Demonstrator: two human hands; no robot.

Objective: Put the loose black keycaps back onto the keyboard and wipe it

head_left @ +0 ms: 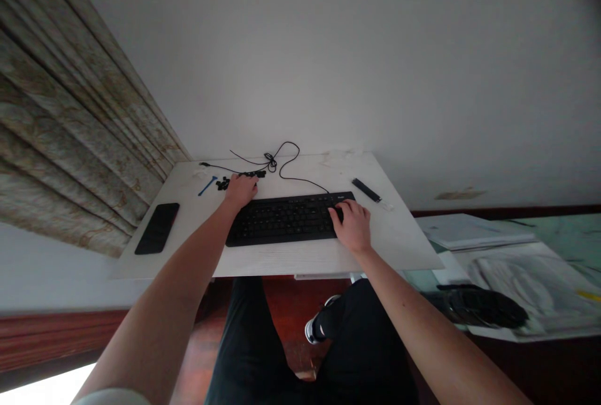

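From here I see the left hand [243, 190] at small black pieces [222, 184], far left, and the right hand [353, 225] on the key-filled keyboard [282, 220], both grips unclear to me.

This looks like a room at home, with a patterned curtain [79, 111], white desk [399, 242] and reddish floor [288, 317].

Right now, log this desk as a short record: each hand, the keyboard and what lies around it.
Left hand: at the small black pieces, beyond the keyboard's left end; grip unclear
Right hand: on the right end of the keyboard
Cable: behind the keyboard, bundled partway
Blue tool: left of the pieces
Phone-like black slab: desk's left side
Dark strip: beyond the right hand
Desk: white, against the wall
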